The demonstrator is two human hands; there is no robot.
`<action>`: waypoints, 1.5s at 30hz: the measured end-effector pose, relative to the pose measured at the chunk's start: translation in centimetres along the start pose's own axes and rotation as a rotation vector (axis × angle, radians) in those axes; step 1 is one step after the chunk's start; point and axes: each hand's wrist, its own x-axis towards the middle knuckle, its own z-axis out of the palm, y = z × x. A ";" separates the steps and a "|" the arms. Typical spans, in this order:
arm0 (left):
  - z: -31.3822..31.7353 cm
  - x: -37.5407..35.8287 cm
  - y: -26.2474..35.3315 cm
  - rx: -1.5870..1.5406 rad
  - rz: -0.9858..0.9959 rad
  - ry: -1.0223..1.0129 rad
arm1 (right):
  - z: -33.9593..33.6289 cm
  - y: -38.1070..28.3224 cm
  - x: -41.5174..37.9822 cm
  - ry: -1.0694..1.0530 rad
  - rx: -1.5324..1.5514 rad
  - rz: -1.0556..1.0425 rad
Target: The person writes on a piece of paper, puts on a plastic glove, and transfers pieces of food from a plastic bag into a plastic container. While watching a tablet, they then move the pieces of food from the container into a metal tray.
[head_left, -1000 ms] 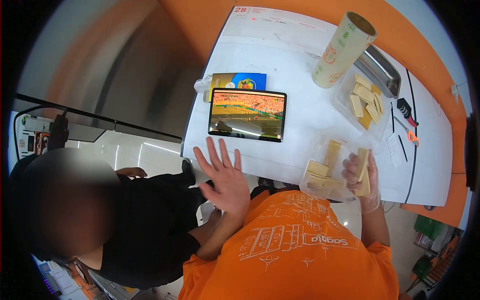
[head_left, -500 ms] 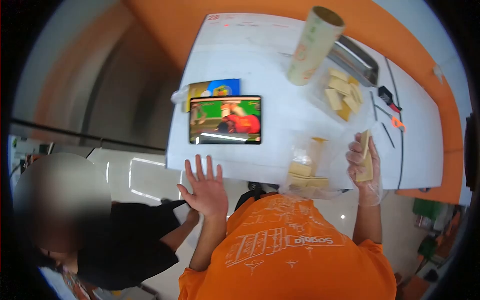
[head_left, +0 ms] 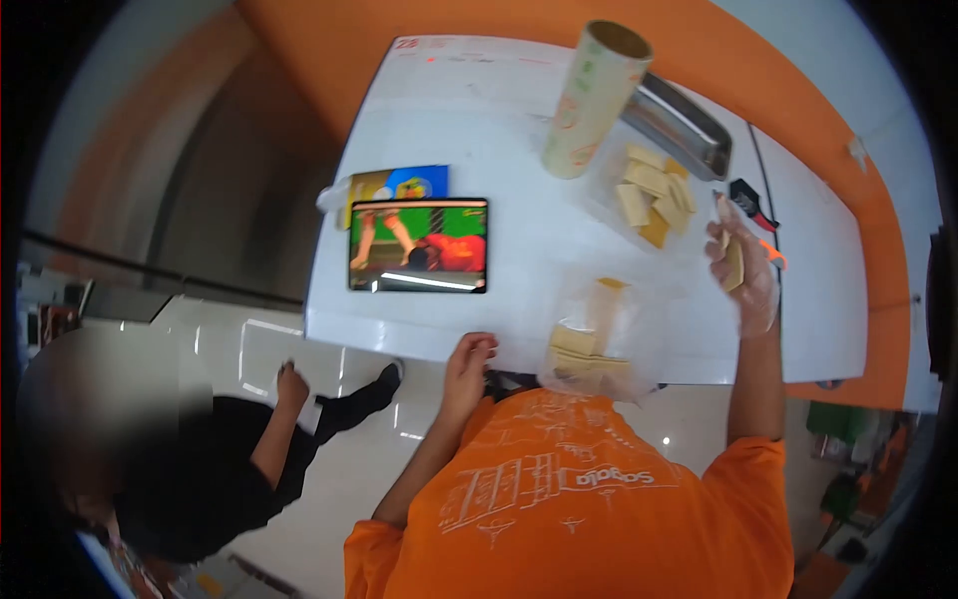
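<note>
My right hand [head_left: 743, 268], in a clear plastic glove, holds a flat pale-yellow piece [head_left: 734, 264] above the right side of the white table. Below and left of it, a clear bag [head_left: 611, 321] with pale pieces [head_left: 589, 354] lies at the table's near edge. Several more pieces [head_left: 649, 190] sit on clear plastic behind. My bare left hand [head_left: 469, 369] is at the near edge, below the tablet, with its fingers curled; whether anything is in them is hidden.
A tablet [head_left: 419, 246] lies before a blue and yellow box [head_left: 419, 184]. Farther back are a large upright roll [head_left: 589, 105] and a metal tray [head_left: 684, 125]. Orange-handled scissors [head_left: 772, 255] lie at the right. A person in black [head_left: 215, 479] stands at the left.
My left hand has moved right and its spread fingers have curled. My right hand has moved farther over the table with the piece. The person at the left has shifted, lowering an arm.
</note>
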 end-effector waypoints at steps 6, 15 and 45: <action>-1.0 0.4 -2.2 0.093 0.116 0.007 | -3.7 0.8 9.8 0.113 -1.014 -0.094; -2.9 -0.5 -3.9 0.286 0.299 0.217 | 1.7 2.1 10.3 0.041 -1.643 -0.310; -2.2 1.3 -2.2 0.564 0.499 0.099 | 8.5 2.2 13.0 -0.025 -1.945 -0.453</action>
